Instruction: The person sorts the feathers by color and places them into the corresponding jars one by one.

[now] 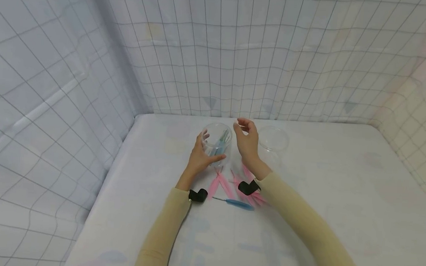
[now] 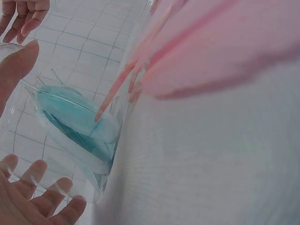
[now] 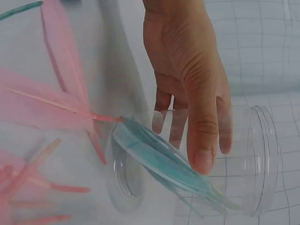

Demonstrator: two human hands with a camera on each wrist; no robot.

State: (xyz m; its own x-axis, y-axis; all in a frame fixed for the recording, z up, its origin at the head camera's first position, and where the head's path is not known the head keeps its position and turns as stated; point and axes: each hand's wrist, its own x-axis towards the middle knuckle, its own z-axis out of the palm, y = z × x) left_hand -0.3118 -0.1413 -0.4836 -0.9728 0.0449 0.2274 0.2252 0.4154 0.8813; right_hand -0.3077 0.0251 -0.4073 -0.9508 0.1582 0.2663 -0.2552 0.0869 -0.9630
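Note:
My left hand (image 1: 199,158) holds a clear plastic jar (image 3: 255,164) round its side, thumb on the near side and fingers on the far side. The jar stands upright on the table with several light blue feathers (image 2: 77,112) leaning inside it. My right hand (image 1: 248,143) is raised just right of the jar's rim, fingers loosely bent, with nothing visible in them. Several pink feathers (image 1: 226,186) lie on the table in front of the jar, some partly hidden under the right wrist. Nearer to me is a single blue feather (image 1: 239,204).
A second clear round container (image 1: 273,138) stands behind and right of my right hand. White cloth covers the table (image 1: 339,222). Grid-patterned curtains (image 1: 257,70) close off the back and both sides.

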